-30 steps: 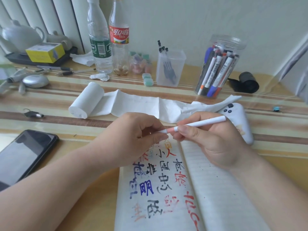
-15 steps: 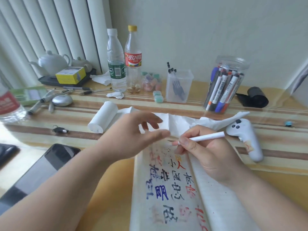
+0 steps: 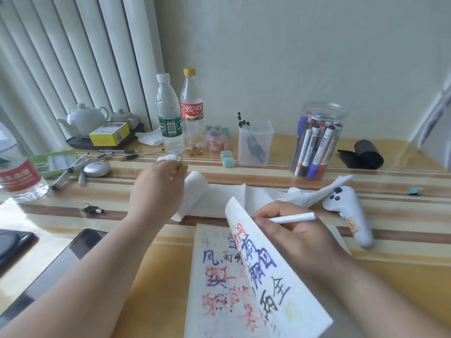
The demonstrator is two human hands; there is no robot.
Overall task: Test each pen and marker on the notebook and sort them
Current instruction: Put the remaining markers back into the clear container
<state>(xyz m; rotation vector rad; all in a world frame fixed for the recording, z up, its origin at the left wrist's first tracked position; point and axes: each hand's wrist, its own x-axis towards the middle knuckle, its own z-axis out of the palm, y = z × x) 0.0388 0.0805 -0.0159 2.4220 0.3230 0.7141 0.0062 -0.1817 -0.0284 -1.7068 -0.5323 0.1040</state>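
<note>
White and slim, the pen (image 3: 291, 217) is gripped in the right hand (image 3: 292, 237) at the lower centre-right of the frame, its barrel pointing right and its tip hidden behind a lifted page (image 3: 273, 272). That page, covered with blue, black and red characters, is curled up from the notebook (image 3: 214, 264), which lies open on the surface (image 3: 402, 252) at the bottom centre. The right hand is seen just behind the page's raised edge. The left hand (image 3: 158, 189) is held above the surface at centre left, its back to the camera and its fingers curled inward; whether anything is pinched in them cannot be told. Just beyond it a roll (image 3: 195, 191) of tissue is laid, with a strip trailing right toward a white controller (image 3: 351, 215). At the upper right a clear jar (image 3: 322, 111) is packed with upright markers (image 3: 314, 147), and a clear cup (image 3: 255, 145) with a few dark pens stands to its left. Two bottles (image 3: 169, 123) are set side by side further left. Loose markers (image 3: 70, 168) are scattered near the left edge, beside a silver oval case (image 3: 96, 169). A dark phone (image 3: 61, 264) is seen at the lower left.
</note>
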